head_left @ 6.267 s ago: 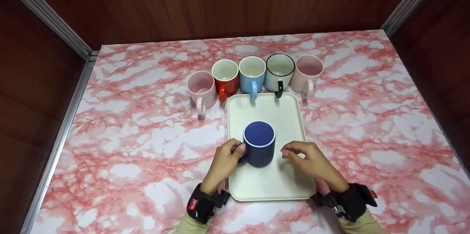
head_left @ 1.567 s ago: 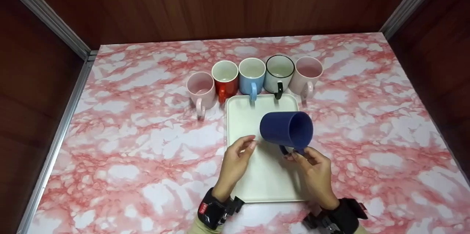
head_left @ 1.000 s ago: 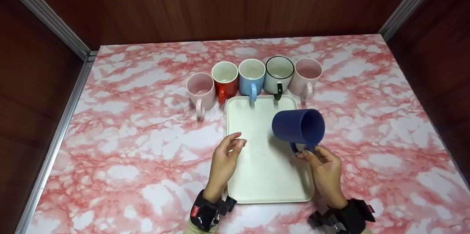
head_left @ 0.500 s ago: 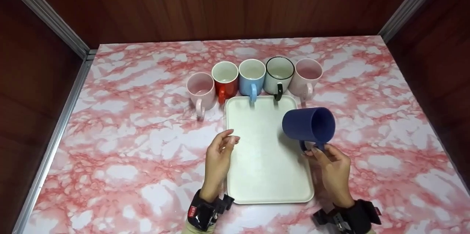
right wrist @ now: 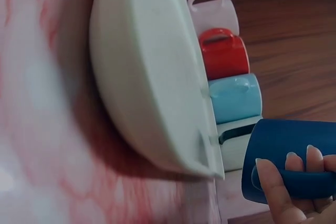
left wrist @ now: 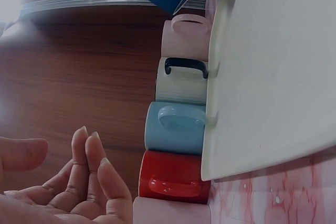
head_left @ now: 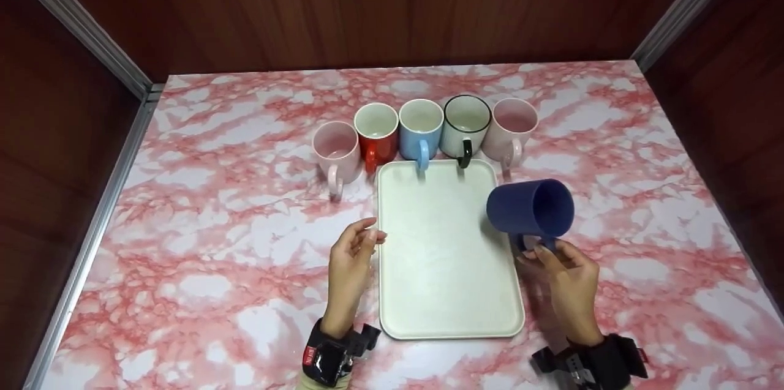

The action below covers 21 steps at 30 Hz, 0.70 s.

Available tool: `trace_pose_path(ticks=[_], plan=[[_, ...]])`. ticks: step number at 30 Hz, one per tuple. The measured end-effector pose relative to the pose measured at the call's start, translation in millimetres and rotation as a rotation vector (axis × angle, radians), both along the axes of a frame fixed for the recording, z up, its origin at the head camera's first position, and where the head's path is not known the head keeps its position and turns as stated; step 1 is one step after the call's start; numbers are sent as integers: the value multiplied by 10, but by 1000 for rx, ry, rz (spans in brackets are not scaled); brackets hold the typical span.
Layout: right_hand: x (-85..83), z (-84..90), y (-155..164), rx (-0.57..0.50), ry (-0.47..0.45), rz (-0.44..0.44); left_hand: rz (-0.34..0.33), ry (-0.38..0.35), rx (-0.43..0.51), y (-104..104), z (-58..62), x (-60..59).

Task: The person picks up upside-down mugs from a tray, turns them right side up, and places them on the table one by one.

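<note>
A dark blue mug [head_left: 519, 207] hangs tilted on its side above the tray's right edge, its mouth turned to the right. My right hand [head_left: 574, 283] grips it by the handle; in the right wrist view the fingers curl round the handle of the blue mug [right wrist: 283, 145]. The cream tray [head_left: 450, 255] lies on the table with nothing on it. Just off the tray's left edge is my left hand [head_left: 350, 264], holding nothing. In the left wrist view the fingers of the left hand [left wrist: 79, 182] are loosely bent, the thumb apart from them.
Behind the tray stand upright mugs in a row: pink [head_left: 338, 154], red [head_left: 378, 139], light blue [head_left: 422, 133], white with black rim and handle [head_left: 462, 136], and another pink mug [head_left: 508, 133]. Brown wooden panels [head_left: 392, 10] enclose the back and sides of the marbled table [head_left: 214, 225].
The blue mug passed from my left hand to my right and was tipped sideways. Lately the right hand has carried it rightward, while the left hand has drawn away left off the tray.
</note>
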State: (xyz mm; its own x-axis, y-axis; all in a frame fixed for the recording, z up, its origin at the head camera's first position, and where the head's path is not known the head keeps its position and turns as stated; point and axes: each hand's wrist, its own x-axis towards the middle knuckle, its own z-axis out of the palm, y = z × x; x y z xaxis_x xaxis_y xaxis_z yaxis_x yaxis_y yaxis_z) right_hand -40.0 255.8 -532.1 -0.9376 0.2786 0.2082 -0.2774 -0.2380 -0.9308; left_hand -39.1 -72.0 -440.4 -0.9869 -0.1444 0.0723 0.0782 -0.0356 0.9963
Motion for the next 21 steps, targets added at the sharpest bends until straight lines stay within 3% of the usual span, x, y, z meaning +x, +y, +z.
trace_pose_path(ticks=[4,12,21], plan=[[-12,5,59,11,-30,-35,-4,-5,-9,-9,-6,2],[-22,117,144,180,-56,-137,-4,2,-16,-20,-27,4],[-85,63,254,96,-136,-151,-3,-4,-33,-25,-22,11]])
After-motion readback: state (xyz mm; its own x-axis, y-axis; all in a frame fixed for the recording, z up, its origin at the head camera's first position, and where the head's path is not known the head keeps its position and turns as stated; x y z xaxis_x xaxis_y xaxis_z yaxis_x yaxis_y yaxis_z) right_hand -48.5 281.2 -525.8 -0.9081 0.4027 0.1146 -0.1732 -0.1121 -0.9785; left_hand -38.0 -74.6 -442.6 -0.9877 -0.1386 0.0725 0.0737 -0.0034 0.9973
